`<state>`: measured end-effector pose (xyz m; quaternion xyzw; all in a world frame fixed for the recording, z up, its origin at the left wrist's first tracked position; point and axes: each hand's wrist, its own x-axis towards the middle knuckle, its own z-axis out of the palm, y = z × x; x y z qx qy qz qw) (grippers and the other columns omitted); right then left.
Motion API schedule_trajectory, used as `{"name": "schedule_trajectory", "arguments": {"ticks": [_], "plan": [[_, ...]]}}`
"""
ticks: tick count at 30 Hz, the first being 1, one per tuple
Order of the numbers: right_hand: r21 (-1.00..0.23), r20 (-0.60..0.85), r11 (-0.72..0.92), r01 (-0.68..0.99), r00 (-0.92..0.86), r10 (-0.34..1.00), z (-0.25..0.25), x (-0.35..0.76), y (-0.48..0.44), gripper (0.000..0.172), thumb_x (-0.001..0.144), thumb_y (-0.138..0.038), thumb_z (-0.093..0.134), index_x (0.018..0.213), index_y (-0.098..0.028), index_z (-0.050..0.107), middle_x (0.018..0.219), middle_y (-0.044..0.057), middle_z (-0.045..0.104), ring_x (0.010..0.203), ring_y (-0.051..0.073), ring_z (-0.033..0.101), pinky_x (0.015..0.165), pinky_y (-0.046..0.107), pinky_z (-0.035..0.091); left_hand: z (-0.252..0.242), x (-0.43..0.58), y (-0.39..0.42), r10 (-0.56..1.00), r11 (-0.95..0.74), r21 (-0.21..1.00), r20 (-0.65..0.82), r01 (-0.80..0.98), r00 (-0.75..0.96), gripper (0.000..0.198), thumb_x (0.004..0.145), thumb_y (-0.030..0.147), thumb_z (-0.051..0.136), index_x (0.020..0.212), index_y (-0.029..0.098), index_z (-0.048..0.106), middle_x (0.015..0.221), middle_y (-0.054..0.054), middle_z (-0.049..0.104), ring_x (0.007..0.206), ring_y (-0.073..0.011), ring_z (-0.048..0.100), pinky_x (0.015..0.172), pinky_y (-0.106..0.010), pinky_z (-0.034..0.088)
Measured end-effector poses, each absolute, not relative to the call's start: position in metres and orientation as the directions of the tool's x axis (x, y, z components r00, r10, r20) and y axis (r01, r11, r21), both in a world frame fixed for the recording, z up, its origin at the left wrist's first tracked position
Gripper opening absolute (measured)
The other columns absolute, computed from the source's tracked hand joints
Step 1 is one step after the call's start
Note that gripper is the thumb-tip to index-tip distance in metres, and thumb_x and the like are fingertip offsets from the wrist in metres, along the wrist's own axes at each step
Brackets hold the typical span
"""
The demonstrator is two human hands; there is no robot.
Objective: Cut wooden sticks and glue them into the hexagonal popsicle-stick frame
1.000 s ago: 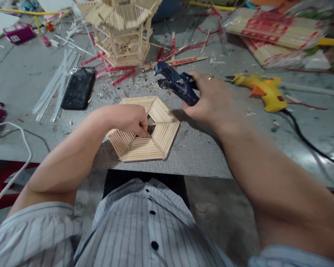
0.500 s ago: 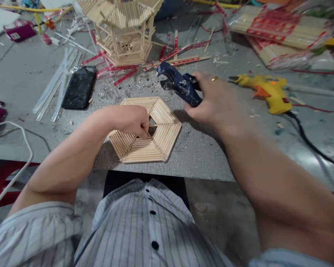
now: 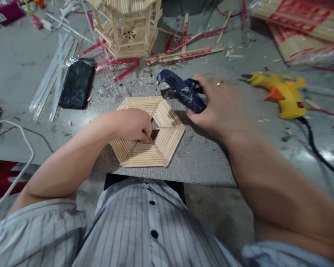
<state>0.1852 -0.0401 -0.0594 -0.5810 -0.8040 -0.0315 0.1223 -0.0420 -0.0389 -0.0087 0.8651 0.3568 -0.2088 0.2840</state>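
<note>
A hexagonal panel of wooden sticks [image 3: 171, 139] lies flat near the table's front edge, with an opening at its centre. Over that opening my left hand [image 3: 135, 126] is closed in a pinch on what looks like a short wooden stick, mostly hidden by the fingers. My right hand [image 3: 215, 104], blurred by motion and wearing a ring, grips a blue hand cutter [image 3: 183, 91] just above the table, right of the panel. The cutter's curved jaw and dark blade point left, apart from the panel.
A yellow glue gun [image 3: 284, 91] lies on the right, its cord trailing off. Behind the panel stand a stick-built pavilion [image 3: 125, 33] and red-marked scraps [image 3: 183, 55]. A black phone [image 3: 77, 83] and clear glue sticks [image 3: 48, 78] are at left. Bagged sticks [image 3: 303, 29] lie back right.
The view has tilted down slightly, so the pavilion sits higher in the picture. My right hand still holds the cutter, and my left hand keeps its pinch at the panel's centre.
</note>
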Motion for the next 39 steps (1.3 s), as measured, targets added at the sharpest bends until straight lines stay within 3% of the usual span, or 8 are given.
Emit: {"name": "schedule_trajectory", "arguments": {"ticks": [7,20,23,30,39], "plan": [[-0.173,0.283,0.402,0.899,-0.345,0.895,-0.064,0.188,-0.039,0.058,0.078,-0.049,0.062,0.128,-0.022,0.050,0.111,0.014,0.065,0.105,0.036,0.059,0.091,0.049,0.044,-0.010,-0.041,-0.040,0.533,-0.554,0.311,-0.581,0.772,0.616,0.017,0.078,0.029,0.064,0.084,0.021,0.078,0.075,0.002,0.073,0.065,-0.0094,0.056,0.065,-0.023,0.032],[-0.253,0.223,0.374,0.893,-0.322,0.920,-0.067,0.190,-0.038,0.066,0.078,-0.044,0.062,0.136,-0.019,0.046,0.124,0.017,0.059,0.117,0.040,0.053,0.098,0.055,0.039,-0.012,-0.046,-0.043,0.541,-0.590,0.304,-0.538,0.748,0.646,0.021,0.082,0.032,0.061,0.091,0.025,0.078,0.084,0.000,0.075,0.071,-0.0129,0.059,0.062,-0.025,0.030],[-0.235,0.164,0.307,0.922,-0.274,0.948,-0.066,0.189,-0.037,0.067,0.080,-0.046,0.061,0.138,-0.015,0.046,0.126,0.019,0.057,0.118,0.039,0.052,0.100,0.053,0.037,-0.013,-0.050,-0.043,0.543,-0.595,0.294,-0.539,0.748,0.644,0.023,0.083,0.033,0.058,0.092,0.028,0.078,0.084,0.000,0.075,0.073,-0.0144,0.059,0.062,-0.026,0.030],[-0.145,0.078,0.235,0.961,-0.225,0.971,-0.070,0.190,-0.033,0.085,0.079,-0.068,0.057,0.141,-0.011,0.044,0.133,0.023,0.052,0.120,0.041,0.049,0.101,0.054,0.034,-0.014,-0.056,-0.042,0.513,-0.555,0.370,-0.553,0.745,0.657,0.024,0.080,0.032,0.057,0.092,0.028,0.078,0.090,-0.001,0.076,0.076,-0.0167,0.061,0.062,-0.027,0.030],[-0.092,0.076,0.233,0.968,-0.227,0.971,-0.067,0.187,-0.029,0.082,0.082,-0.066,0.055,0.140,-0.010,0.045,0.131,0.024,0.054,0.116,0.041,0.050,0.098,0.054,0.035,-0.011,-0.058,-0.044,0.530,-0.553,0.333,-0.567,0.763,0.631,0.024,0.081,0.033,0.056,0.090,0.029,0.078,0.089,0.000,0.076,0.079,-0.0174,0.063,0.061,-0.027,0.029]]}}
